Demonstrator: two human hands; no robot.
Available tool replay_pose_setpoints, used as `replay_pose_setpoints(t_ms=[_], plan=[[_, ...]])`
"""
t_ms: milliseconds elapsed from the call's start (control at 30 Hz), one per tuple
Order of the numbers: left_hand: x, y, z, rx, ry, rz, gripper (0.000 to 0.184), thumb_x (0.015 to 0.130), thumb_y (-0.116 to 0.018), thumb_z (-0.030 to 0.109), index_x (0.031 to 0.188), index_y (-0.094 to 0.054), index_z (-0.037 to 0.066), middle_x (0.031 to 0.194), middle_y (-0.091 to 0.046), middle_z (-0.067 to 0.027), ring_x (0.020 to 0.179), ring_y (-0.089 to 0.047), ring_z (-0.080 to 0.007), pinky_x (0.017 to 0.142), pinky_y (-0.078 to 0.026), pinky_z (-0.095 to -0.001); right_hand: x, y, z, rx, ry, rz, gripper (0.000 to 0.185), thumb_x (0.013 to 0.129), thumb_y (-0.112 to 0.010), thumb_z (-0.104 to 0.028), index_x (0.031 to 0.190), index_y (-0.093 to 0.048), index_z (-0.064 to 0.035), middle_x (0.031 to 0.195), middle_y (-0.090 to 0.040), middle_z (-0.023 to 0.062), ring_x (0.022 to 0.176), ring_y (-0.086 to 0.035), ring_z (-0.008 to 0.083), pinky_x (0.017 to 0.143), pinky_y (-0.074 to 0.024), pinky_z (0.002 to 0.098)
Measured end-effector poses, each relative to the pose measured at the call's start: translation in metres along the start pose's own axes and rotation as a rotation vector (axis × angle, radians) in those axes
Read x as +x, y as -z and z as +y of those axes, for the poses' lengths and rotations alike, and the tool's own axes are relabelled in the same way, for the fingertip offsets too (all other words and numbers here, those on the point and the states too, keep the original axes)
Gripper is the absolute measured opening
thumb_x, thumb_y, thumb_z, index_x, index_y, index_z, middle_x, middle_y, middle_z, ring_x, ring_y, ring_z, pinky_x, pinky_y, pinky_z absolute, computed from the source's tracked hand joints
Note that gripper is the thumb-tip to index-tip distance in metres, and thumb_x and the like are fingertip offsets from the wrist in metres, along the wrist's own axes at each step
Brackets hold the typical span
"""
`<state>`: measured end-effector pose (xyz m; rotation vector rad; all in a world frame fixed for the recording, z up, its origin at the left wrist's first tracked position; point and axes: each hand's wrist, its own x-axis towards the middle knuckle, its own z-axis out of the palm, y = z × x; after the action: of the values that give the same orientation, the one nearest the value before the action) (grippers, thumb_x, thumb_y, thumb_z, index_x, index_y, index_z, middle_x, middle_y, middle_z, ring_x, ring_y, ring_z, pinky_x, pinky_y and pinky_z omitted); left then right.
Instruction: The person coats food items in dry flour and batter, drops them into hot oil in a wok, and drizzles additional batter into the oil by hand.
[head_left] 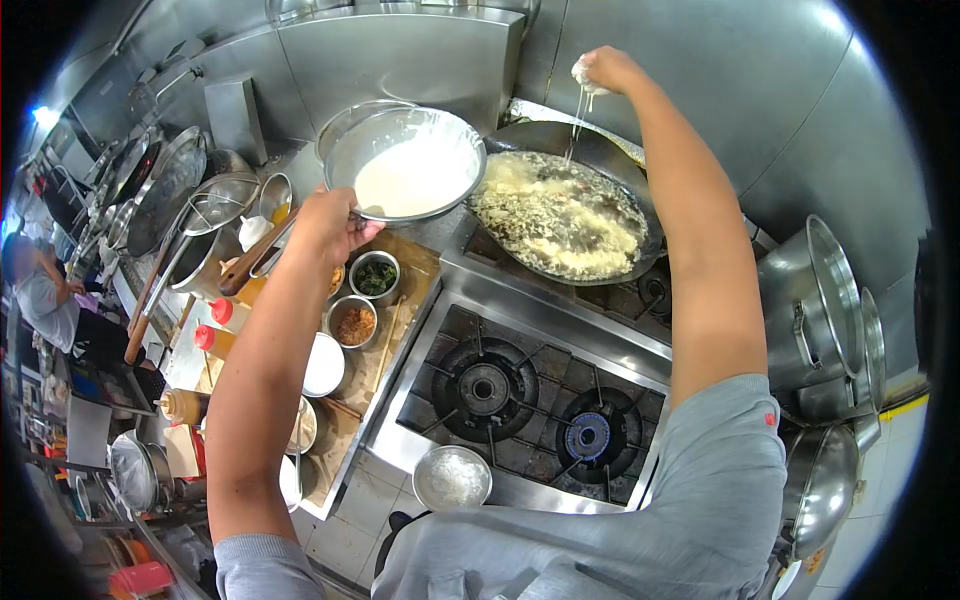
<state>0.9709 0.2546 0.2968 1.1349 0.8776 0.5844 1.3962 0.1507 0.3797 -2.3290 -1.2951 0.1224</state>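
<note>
My left hand (pixel 330 226) grips the near rim of a metal mixing bowl (pixel 352 148), tilted toward me. Pale, runny batter (pixel 420 172) covers its bottom and streaks the far wall. High above the wok (pixel 612 160), my right hand (pixel 610 70) is bunched, its fingertips coated in batter. Thin strands fall from them into the oil. Foaming pale yellow batter bits (pixel 560 215) cover much of the oil's surface.
A lit burner (pixel 587 435) shows blue flame on the near stove. Small containers of greens (pixel 375 277) and brown bits (pixel 355 326) stand at left. A bowl of white powder (pixel 452 478) sits close to me. Large pots (pixel 815 300) line the right; a person (pixel 50 300) is far left.
</note>
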Motion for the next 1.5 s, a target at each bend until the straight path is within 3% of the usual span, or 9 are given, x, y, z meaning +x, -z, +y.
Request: replay_pose_setpoints(t_ms=[233, 333, 633, 700, 833, 933, 1033, 1133, 1500], plan=[[-0.006, -0.003, -0.004, -0.014, 0.001, 0.005, 0.033, 0.082, -0.041, 0.002, 0.114, -0.036, 0.002, 0.083, -0.058, -0.0166, 0.061, -0.06, -0.0227, 0.049, -0.052, -0.0295, -0.002, -0.011, -0.015, -0.141, 0.061, 0.057, 0.018, 0.078, -0.062, -0.013, 0.096, -0.068, -0.0106, 0.083, -0.067, 0.0046, 0.071, -0.064, 0.0132, 0.069, -0.0528, 0.0279], [-0.006, -0.003, -0.004, -0.013, -0.001, 0.009, 0.033, 0.082, -0.041, 0.002, 0.114, -0.036, 0.003, 0.084, -0.058, -0.0165, 0.061, -0.059, -0.0223, 0.049, -0.051, -0.0295, -0.006, -0.021, -0.032, -0.084, 0.094, 0.045, 0.03, 0.075, -0.061, -0.019, 0.103, -0.068, -0.0165, 0.095, -0.068, 0.0098, 0.086, -0.066, 0.0268, 0.079, -0.0506, 0.0352], [-0.002, 0.0, -0.008, -0.047, 0.026, 0.029, 0.036, 0.08, -0.042, 0.001, 0.116, -0.037, 0.006, 0.084, -0.058, -0.0172, 0.058, -0.06, -0.024, 0.041, -0.05, -0.0271, -0.01, -0.022, -0.021, -0.254, 0.157, 0.078, 0.028, 0.076, -0.062, -0.018, 0.103, -0.067, -0.0114, 0.09, -0.068, 0.0113, 0.081, -0.067, 0.0231, 0.075, -0.0513, 0.0322], [-0.003, -0.001, -0.008, -0.047, 0.044, 0.049, 0.036, 0.08, -0.042, 0.001, 0.116, -0.036, 0.005, 0.084, -0.058, -0.0174, 0.057, -0.06, -0.0238, 0.041, -0.05, -0.027, -0.014, -0.018, -0.014, -0.22, 0.089, 0.063, 0.029, 0.075, -0.061, -0.016, 0.103, -0.068, -0.015, 0.096, -0.067, 0.0112, 0.089, -0.065, 0.0258, 0.08, -0.0504, 0.0339], [-0.007, -0.004, -0.01, -0.045, 0.016, 0.015, 0.036, 0.08, -0.042, 0.001, 0.116, -0.036, 0.005, 0.084, -0.058, -0.0164, 0.059, -0.06, -0.0227, 0.044, -0.051, -0.0281, -0.015, -0.014, -0.003, -0.319, 0.041, 0.099, 0.031, 0.076, -0.06, -0.014, 0.105, -0.068, -0.0175, 0.101, -0.067, 0.0118, 0.094, -0.064, 0.0277, 0.084, -0.0497, 0.0345], [-0.01, -0.007, -0.01, -0.054, 0.004, 0.014, 0.038, 0.081, -0.042, 0.0, 0.118, -0.035, 0.004, 0.084, -0.058, -0.0163, 0.061, -0.06, -0.0213, 0.047, -0.052, -0.0284, -0.009, -0.014, 0.01, -0.353, 0.083, 0.116, 0.025, 0.075, -0.058, -0.017, 0.097, -0.068, -0.0139, 0.09, -0.068, 0.0116, 0.082, -0.066, 0.0268, 0.075, -0.0502, 0.0353], [-0.013, -0.01, -0.009, -0.037, 0.013, 0.027, 0.038, 0.081, -0.041, 0.0, 0.118, -0.036, 0.005, 0.085, -0.058, -0.0162, 0.063, -0.06, -0.0208, 0.048, -0.052, -0.028, -0.008, -0.015, 0.015, -0.343, 0.078, 0.137, 0.024, 0.075, -0.057, -0.016, 0.096, -0.069, -0.0144, 0.089, -0.068, 0.0121, 0.083, -0.066, 0.0263, 0.075, -0.0501, 0.0351], [-0.014, -0.012, -0.009, -0.037, 0.02, 0.021, 0.037, 0.081, -0.041, 0.0, 0.118, -0.037, 0.005, 0.086, -0.058, -0.0161, 0.064, -0.06, -0.0205, 0.048, -0.052, -0.0279, -0.015, -0.011, 0.005, -0.21, -0.063, 0.016, 0.031, 0.077, -0.061, -0.015, 0.108, -0.067, -0.0191, 0.105, -0.066, 0.0119, 0.095, -0.064, 0.028, 0.083, -0.0496, 0.0358], [-0.012, -0.006, -0.013, -0.015, 0.037, -0.012, 0.047, 0.08, -0.04, 0.002, 0.126, -0.034, 0.009, 0.083, -0.059, -0.0156, 0.06, -0.06, -0.0209, 0.048, -0.051, -0.0277, -0.016, -0.028, -0.005, -0.304, 0.026, 0.076, 0.026, 0.077, -0.061, -0.017, 0.102, -0.069, -0.0164, 0.097, -0.067, 0.0135, 0.09, -0.064, 0.0306, 0.081, -0.0503, 0.0377]])
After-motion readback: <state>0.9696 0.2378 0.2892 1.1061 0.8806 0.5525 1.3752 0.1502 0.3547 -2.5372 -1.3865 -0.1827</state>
